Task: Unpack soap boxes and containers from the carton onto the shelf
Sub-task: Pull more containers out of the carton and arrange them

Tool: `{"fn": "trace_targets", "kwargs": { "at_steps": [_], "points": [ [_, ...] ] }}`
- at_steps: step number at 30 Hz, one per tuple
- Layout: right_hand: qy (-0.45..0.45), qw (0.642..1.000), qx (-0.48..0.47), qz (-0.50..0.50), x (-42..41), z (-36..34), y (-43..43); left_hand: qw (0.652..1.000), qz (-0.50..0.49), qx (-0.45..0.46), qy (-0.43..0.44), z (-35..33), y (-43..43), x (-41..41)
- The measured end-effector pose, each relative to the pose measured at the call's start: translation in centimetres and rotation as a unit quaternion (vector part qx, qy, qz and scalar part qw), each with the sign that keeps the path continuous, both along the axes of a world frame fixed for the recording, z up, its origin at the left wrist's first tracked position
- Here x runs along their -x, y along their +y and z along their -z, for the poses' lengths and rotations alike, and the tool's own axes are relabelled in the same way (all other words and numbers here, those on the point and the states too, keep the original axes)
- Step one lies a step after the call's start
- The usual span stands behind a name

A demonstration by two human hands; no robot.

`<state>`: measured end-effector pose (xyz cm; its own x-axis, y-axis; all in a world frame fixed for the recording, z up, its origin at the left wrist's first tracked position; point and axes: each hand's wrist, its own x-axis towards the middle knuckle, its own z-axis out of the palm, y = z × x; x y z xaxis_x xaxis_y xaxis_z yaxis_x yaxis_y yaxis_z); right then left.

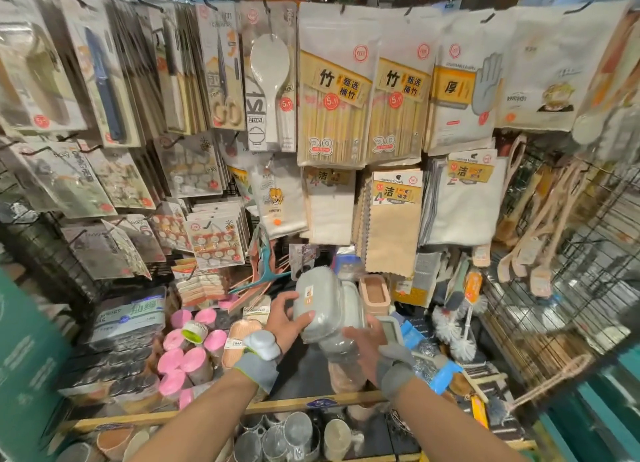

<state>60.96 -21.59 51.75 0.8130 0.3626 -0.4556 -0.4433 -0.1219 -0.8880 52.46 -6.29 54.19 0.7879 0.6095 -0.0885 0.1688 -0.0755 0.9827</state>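
Soap boxes (325, 305) are held as a stack in the air, in front of the largest thing in view: a wire wall hung with packets of chopsticks (332, 108), cloths and kitchen tools. Below it the shelf (277, 408) is seen, crowded with pink rolls (180, 354) at the left and brushes (450, 326) at the right, with a bare dark patch left directly under the stack. A lower tier of metal cups (298, 430) is shown at the bottom edge.

The stack, grey boxes on top and paler ones beneath, is tilted and kept clear of the shelf surface. Its upper box is gripped by the left hand (287, 323), the thumb laid across the near face and the fingers curled round the far side. The lower part is supported by the right hand (363, 340); its fingers are pressed close together against the stack, but whether they are curled under it cannot be told.

The task is judged to be partly done: this stack is out of the carton but not yet set down. The carton itself cannot be made out, so what is left inside cannot be judged.
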Motion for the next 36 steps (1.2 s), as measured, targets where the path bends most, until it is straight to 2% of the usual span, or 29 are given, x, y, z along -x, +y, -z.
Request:
{"fn": "trace_targets", "kwargs": {
  "at_steps": [2,4,7,11,16,23,26,30,36],
  "points": [
    [-0.008,0.999,-0.033,0.036,0.5,-0.2,0.0,0.995,-0.001,0.094,0.016,-0.4,0.1,-0.4],
    [-0.015,0.997,-0.053,0.060,0.4,0.1,0.1,0.988,-0.005,0.148,0.039,0.1,0.6,-0.8],
    [-0.027,0.996,-0.073,0.053,0.8,-0.1,0.3,0.970,0.019,0.238,0.054,0.9,1.3,-0.6],
    [-0.031,0.997,-0.072,0.018,1.6,-0.9,0.6,0.952,0.063,0.293,0.065,1.1,2.1,0.4],
    [-0.016,0.997,-0.075,-0.002,1.3,-0.5,1.7,0.923,0.025,0.382,0.035,2.0,3.9,1.1],
    [0.014,0.999,-0.046,-0.006,-0.1,0.1,1.9,0.920,-0.066,0.386,0.000,1.9,6.4,1.3],
    [0.032,0.998,-0.060,0.013,-1.2,-0.4,1.3,0.929,-0.056,0.364,-0.024,1.4,7.2,0.9],
    [0.055,0.995,-0.088,-0.011,-3.3,-1.5,0.5,0.936,-0.019,0.350,-0.037,0.3,7.4,0.0],
    [0.013,0.996,-0.091,-0.017,-6.8,-2.5,-0.6,0.948,-0.055,0.312,0.001,0.2,8.5,-1.4]
  ]
}}
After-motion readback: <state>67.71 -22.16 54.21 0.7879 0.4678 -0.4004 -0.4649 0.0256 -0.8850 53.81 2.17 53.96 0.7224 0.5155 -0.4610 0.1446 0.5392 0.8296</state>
